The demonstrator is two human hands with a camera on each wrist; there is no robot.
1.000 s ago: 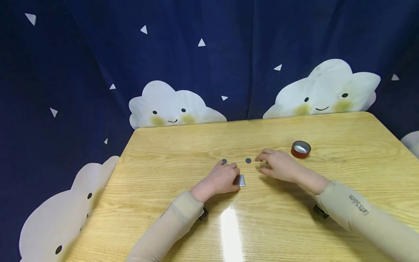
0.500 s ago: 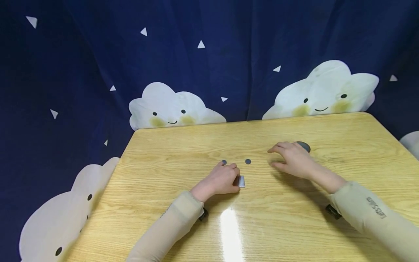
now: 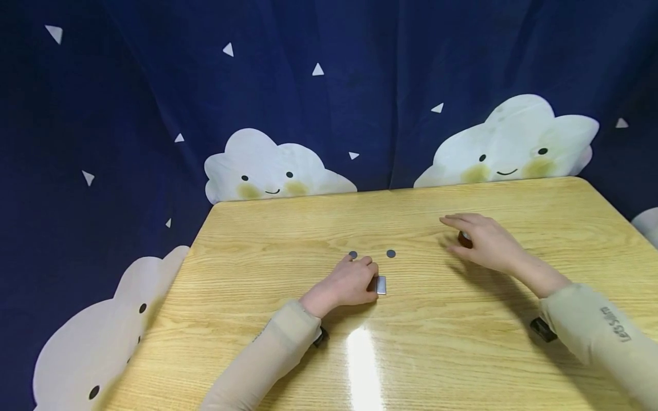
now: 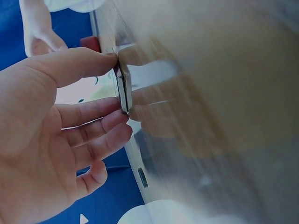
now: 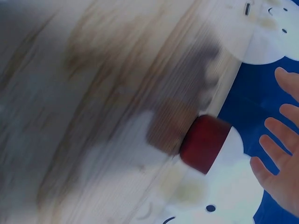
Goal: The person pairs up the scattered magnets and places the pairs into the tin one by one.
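A small metal block is pinched by the left hand. The red tin, at two o'clock, is approached by the spread-fingered right hand; closure is judged next.

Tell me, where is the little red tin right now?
In the head view, the red tin sits on the right part of the wooden table, mostly hidden under the right hand, well right of the two dark discs.
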